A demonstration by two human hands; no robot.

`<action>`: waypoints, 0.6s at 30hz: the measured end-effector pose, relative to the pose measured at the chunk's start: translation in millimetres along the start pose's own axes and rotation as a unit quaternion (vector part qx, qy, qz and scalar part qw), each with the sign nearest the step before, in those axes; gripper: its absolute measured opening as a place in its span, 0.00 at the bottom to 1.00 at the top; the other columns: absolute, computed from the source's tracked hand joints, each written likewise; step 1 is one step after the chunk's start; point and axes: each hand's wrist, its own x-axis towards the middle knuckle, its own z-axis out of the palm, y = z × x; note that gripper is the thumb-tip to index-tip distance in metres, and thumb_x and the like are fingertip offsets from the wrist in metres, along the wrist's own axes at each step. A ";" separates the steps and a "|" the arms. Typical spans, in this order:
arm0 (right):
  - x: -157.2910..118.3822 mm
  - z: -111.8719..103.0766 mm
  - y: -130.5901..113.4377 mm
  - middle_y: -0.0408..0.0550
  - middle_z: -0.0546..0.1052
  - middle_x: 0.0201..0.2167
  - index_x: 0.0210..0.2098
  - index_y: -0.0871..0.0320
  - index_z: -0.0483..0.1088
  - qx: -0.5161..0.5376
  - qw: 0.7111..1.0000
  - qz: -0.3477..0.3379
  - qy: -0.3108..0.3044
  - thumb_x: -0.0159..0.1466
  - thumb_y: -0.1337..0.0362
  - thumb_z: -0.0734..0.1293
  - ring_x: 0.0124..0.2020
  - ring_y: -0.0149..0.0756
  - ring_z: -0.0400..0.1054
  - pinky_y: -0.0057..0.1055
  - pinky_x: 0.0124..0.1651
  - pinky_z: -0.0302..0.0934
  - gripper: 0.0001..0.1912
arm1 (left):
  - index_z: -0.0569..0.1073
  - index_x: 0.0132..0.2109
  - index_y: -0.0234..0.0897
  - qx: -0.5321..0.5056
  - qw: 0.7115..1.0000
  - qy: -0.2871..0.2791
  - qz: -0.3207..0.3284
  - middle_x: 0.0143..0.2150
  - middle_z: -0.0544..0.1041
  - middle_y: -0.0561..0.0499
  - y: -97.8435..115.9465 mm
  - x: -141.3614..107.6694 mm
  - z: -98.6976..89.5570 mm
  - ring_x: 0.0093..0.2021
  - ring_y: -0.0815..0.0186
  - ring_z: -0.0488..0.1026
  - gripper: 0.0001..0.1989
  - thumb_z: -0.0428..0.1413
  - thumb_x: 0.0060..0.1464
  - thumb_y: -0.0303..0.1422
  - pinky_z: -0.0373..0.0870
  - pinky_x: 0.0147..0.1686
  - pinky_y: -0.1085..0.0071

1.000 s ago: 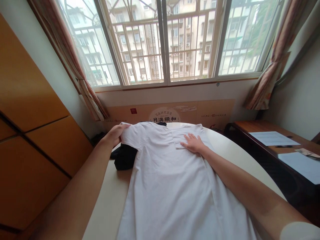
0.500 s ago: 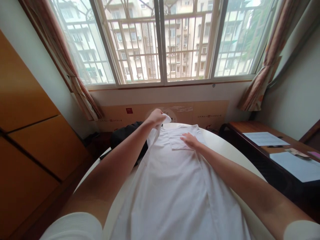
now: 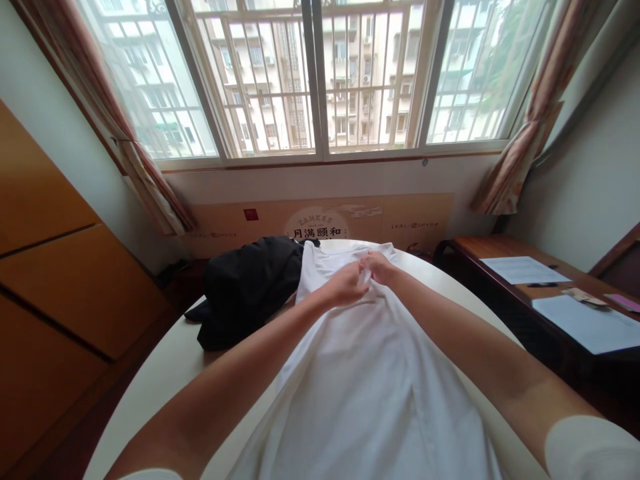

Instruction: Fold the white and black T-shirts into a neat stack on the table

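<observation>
A white shirt (image 3: 370, 373) lies spread lengthwise over a round white table (image 3: 165, 373), its near end running out of the bottom of the view. My left hand (image 3: 346, 284) and my right hand (image 3: 379, 268) are close together near the shirt's far end. Between them a bit of the cloth is pinched up, with the fingers of both hands closed on it. The fingertips partly hide the gripped fold. Cloth beside my left hand lies rumpled towards the far left corner of the shirt.
A black bundle, perhaps a bag (image 3: 250, 287), sits on the table left of the shirt. At the right stands a wooden desk (image 3: 470, 248) with paper sheets (image 3: 525, 270) and a pen (image 3: 543, 285). Beyond the table are a printed cardboard panel (image 3: 215, 217) and a barred window.
My left hand has come down and to the right, from the raised left edge of the shirt to beside my right hand. My right hand has changed from resting flat to pinching cloth.
</observation>
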 end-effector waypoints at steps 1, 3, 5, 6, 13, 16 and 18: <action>1.4 -3.5 0.9 0.41 0.70 0.19 0.29 0.56 0.69 -0.020 1.000 -0.009 0.008 0.48 0.70 0.68 0.23 0.35 0.63 0.29 0.25 0.57 0.07 | 0.71 0.53 0.34 0.066 0.998 0.015 0.003 0.52 0.78 0.39 0.1 -13.7 -1.2 0.53 0.53 0.76 0.15 0.58 0.59 0.30 0.73 0.55 0.60; 3.7 -10.0 0.5 0.43 0.75 0.23 0.30 0.57 0.72 -0.055 0.998 -0.029 0.027 0.45 0.71 0.66 0.26 0.35 0.66 0.28 0.27 0.58 0.11 | 0.70 0.54 0.33 0.194 0.979 0.040 -0.038 0.55 0.76 0.36 3.0 -40.6 -3.9 0.58 0.49 0.74 0.16 0.57 0.62 0.34 0.71 0.59 0.57; 7.0 -14.9 -2.8 0.43 0.76 0.25 0.31 0.58 0.74 -0.085 0.994 -0.051 0.049 0.44 0.71 0.65 0.28 0.35 0.66 0.27 0.29 0.58 0.14 | 0.70 0.54 0.31 0.278 0.953 0.041 -0.109 0.55 0.74 0.33 7.5 -63.0 -5.2 0.58 0.45 0.73 0.19 0.58 0.62 0.39 0.71 0.57 0.54; 9.4 -16.6 -5.6 0.43 0.76 0.25 0.31 0.58 0.74 -0.097 0.992 -0.062 0.059 0.44 0.71 0.64 0.28 0.35 0.66 0.27 0.29 0.58 0.15 | 0.70 0.54 0.30 0.296 0.944 0.028 -0.141 0.56 0.74 0.32 9.3 -71.4 -5.0 0.57 0.44 0.74 0.21 0.58 0.61 0.42 0.72 0.55 0.54; 32.1 -29.3 -31.2 0.44 0.77 0.27 0.40 0.60 0.78 -0.168 0.976 -0.129 0.058 0.48 0.67 0.62 0.28 0.35 0.66 0.27 0.30 0.58 0.21 | 0.66 0.62 0.29 0.288 0.932 -0.074 -0.207 0.58 0.76 0.35 13.9 -83.6 1.9 0.53 0.50 0.79 0.22 0.52 0.63 0.32 0.74 0.50 0.61; 35.5 -44.3 -27.1 0.45 0.76 0.26 0.38 0.61 0.78 -0.229 0.960 -0.128 0.099 0.50 0.66 0.63 0.27 0.35 0.66 0.27 0.28 0.57 0.18 | 0.62 0.67 0.26 0.303 0.926 -0.080 -0.211 0.62 0.74 0.30 25.2 -91.6 2.3 0.54 0.47 0.79 0.29 0.53 0.62 0.34 0.75 0.49 0.59; 33.5 -56.4 -16.7 0.44 0.74 0.23 0.34 0.61 0.77 -0.251 0.953 -0.111 0.125 0.50 0.66 0.65 0.27 0.36 0.65 0.28 0.27 0.56 0.13 | 0.63 0.66 0.26 0.305 0.921 -0.106 -0.216 0.59 0.76 0.29 36.6 -105.7 -0.3 0.54 0.45 0.80 0.29 0.53 0.62 0.36 0.75 0.49 0.58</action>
